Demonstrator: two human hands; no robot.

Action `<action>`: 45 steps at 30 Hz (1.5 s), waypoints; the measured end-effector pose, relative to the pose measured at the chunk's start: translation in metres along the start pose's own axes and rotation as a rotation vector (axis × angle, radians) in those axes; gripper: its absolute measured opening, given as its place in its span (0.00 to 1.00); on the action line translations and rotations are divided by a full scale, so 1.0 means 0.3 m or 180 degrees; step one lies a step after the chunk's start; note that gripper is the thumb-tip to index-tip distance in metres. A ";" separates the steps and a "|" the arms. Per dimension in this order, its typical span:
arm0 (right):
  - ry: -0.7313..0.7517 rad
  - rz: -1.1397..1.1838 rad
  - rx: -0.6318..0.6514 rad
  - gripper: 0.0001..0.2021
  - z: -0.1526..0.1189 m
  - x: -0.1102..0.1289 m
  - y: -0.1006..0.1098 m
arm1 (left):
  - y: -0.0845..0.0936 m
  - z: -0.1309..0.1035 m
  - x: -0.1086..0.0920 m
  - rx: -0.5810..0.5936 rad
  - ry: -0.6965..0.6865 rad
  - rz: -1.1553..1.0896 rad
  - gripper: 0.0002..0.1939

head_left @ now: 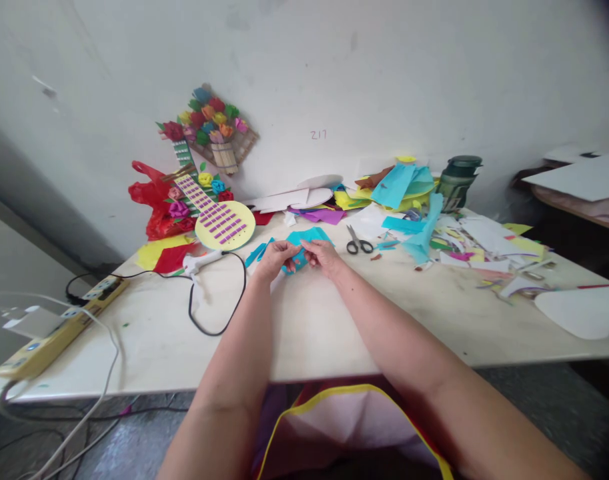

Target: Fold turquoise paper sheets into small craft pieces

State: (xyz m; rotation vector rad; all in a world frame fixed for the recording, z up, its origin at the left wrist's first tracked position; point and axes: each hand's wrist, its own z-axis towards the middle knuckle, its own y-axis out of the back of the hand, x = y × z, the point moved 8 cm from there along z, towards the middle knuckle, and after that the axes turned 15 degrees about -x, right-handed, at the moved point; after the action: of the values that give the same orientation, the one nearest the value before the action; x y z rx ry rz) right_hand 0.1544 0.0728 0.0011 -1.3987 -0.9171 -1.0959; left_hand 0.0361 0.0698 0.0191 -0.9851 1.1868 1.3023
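Left fingers (283,249); right fingers (316,249); blue paper (299,257) between

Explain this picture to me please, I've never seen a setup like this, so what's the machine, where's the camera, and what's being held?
There is no machine here, just a person's two bare hands. The only picture comes from a camera worn on the head, looking forward and down, so both forearms reach away from you. The left hand and right hand are close together at some blue paper; they seem to pinch it, but the exact grip is too small to make out. On the pale table, scissors lie beyond the right hand, with paper scraps farther right. On the left are a white corded tool, probably a glue gun, a yellow-and-purple guitar-shaped craft and a power strip. A green bottle stands at the back.
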 end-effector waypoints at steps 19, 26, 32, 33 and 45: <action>0.0170 -0.0022 -0.0360 0.18 0.003 0.025 0.024 | -0.009 -0.014 0.004 0.0086 0.0129 0.0411 0.23; 0.0222 0.0001 -0.0405 0.19 0.009 0.018 0.029 | -0.013 -0.012 -0.003 0.0048 0.0109 0.0297 0.23; 0.0318 0.0034 -0.0490 0.18 0.023 0.019 0.042 | -0.013 -0.005 0.013 0.0104 0.0176 0.0197 0.21; 0.0320 0.0029 -0.0502 0.18 0.023 0.020 0.044 | -0.013 -0.005 0.015 0.0104 0.0197 0.0202 0.21; 0.0303 -0.0037 -0.0561 0.18 0.018 0.027 0.047 | -0.012 -0.003 0.021 0.0045 0.0166 0.0352 0.22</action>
State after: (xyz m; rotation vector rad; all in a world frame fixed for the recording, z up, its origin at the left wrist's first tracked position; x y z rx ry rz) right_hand 0.1707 0.0760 0.0051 -1.4717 -0.7759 -1.2660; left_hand 0.0392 0.0699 0.0124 -0.9598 1.3041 1.3600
